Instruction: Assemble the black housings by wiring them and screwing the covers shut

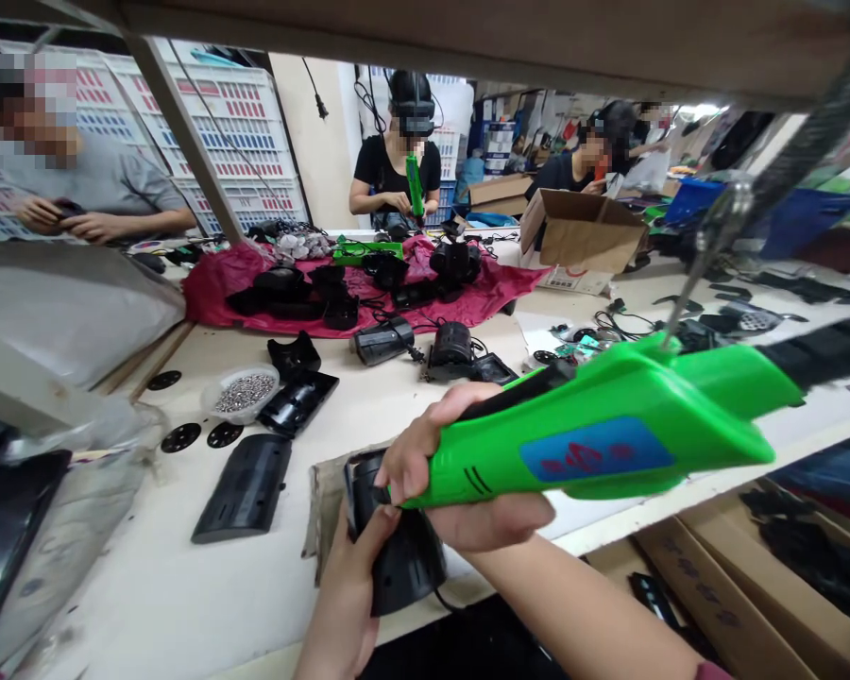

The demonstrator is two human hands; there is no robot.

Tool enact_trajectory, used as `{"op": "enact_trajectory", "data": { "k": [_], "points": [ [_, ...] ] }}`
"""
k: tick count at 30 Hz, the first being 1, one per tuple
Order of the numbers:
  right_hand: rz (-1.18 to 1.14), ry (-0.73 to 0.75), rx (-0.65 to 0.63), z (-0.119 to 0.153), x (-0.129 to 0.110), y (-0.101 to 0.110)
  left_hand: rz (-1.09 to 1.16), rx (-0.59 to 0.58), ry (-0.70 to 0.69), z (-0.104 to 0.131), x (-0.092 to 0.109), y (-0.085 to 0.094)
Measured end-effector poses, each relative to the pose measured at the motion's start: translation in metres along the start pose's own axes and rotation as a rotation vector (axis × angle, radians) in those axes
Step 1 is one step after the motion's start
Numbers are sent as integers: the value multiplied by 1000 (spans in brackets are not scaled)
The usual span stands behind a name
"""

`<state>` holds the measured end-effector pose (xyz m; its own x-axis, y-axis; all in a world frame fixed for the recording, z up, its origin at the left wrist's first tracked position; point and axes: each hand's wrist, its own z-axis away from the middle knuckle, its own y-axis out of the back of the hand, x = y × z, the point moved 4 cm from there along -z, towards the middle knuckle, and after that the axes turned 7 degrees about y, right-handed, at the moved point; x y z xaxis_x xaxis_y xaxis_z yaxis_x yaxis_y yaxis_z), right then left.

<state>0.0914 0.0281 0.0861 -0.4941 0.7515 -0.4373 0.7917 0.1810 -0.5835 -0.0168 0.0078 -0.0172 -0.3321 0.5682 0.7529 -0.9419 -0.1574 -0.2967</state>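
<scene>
White and blue crates (233, 123) with red bits stand in stacks at the back of a busy workroom, and people sit on the far side of the pale tabletop (142, 576). One person (397, 179) in a black top has a green tool in front of them, and another in a gray top (124, 189) holds a small dark thing. Close up, the right hand (496, 519) is wrapped around a big green power screwdriver (587, 449) with a blue sticker. Its tip points down and left at a black plastic case (407, 571), which the left hand (358, 567) grips with the thumb near the tip. That case is at the near edge of the tabletop, over a worn brown pad (324, 501). Left of the pad lies a loose black cover (245, 488). Past it are a round tub of tiny shiny screws (246, 392), an open black shell (298, 401) just beside the tub, and three flat black discs (181, 436). Farther back, dark red plastic (368, 321) lies under many black parts, and an open cardboard box (587, 231) sits to its right.
</scene>
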Motion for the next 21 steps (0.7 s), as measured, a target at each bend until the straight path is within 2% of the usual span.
{"op": "enact_trajectory", "data": {
  "k": [3, 9, 11, 16, 21],
  "points": [
    [-11, -19, -2, 2, 6, 1, -33, 33, 4, 1, -3, 5],
    [-23, -237, 21, 2, 14, 12, -81, 2, 85, 6, -15, 4],
    [-16, -227, 38, 5, 12, 15, -52, -4, 94, 7, -18, 1],
    [16, -98, 68, 6, 3, 15, -46, -31, 122, 7, -18, 0],
    [43, -75, 77, 1, -7, 11, -120, 1, 75, 5, -8, 5]
  ]
}}
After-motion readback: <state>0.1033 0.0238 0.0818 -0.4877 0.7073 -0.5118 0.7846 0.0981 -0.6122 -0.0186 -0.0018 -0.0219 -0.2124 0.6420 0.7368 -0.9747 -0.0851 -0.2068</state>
